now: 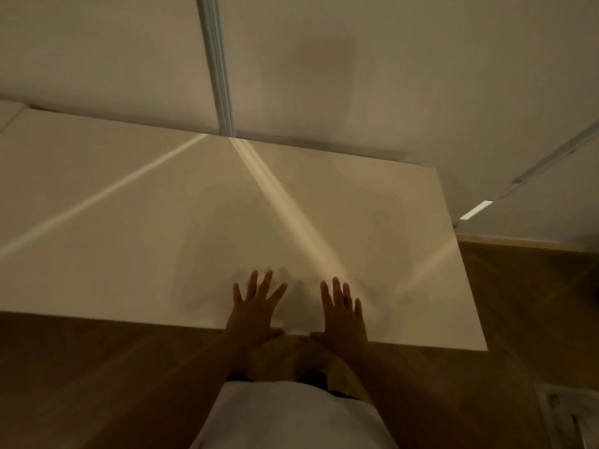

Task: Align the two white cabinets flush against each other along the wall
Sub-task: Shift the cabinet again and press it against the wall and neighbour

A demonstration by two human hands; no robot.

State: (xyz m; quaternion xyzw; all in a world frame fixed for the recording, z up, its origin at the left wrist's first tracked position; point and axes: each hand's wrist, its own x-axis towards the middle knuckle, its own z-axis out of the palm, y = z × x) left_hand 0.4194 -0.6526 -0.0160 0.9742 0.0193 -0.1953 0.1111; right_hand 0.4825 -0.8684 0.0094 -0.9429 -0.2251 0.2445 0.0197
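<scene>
Both hands, left [254, 314] and right [343, 315], lie flat with fingers spread on the cabinet [291, 205] top at its front edge, gripping nothing (likely to shove it back). It stands by the wall [389, 76]; the second cabinet [9, 115] peeks in far left.

We see a dim, warm-toned, soft-focus view — pale glare streaks cross the cabinet top [129, 222] toward twelve o'clock, edges bowed.
</scene>
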